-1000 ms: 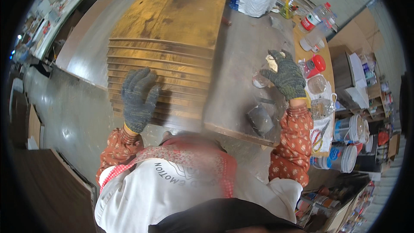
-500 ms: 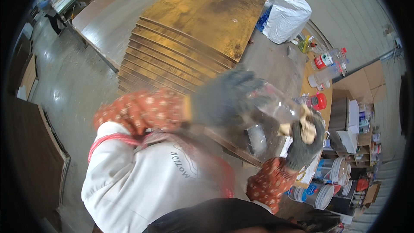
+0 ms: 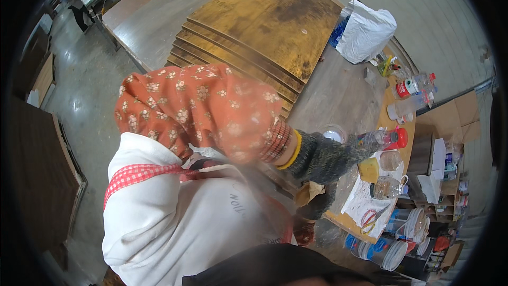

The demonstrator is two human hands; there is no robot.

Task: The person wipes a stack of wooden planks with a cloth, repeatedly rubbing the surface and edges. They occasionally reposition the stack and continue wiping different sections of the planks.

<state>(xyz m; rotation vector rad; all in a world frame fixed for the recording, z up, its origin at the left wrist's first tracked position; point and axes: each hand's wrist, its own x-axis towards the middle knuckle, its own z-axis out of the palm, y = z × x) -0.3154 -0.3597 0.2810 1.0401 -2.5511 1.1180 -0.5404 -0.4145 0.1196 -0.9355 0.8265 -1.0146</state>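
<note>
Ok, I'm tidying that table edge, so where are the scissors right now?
In the head view, the scissors lie at the lower right, on the white sheet, just below the clear bottle.

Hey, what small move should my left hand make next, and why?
I'd probably curl the left hand around the clear bottle: it reaches right up beside it, though contact is unclear, while the partly hidden right hand seems occupied with a beige cloth.
</note>
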